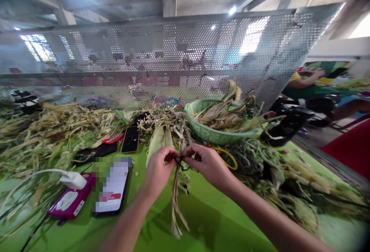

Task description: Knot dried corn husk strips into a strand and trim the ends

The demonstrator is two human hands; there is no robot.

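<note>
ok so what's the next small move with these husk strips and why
Probably pull the dark thread snug. The left hand pinches the husk strips at their top, the right hand pinches the thread looped there, and the strips hang loose below.

dry papery husk strips [175, 202], woven plastic basket [208, 131], perforated metal screen [162, 59]

Dry husk strips [174, 200] hang bunched
</note>
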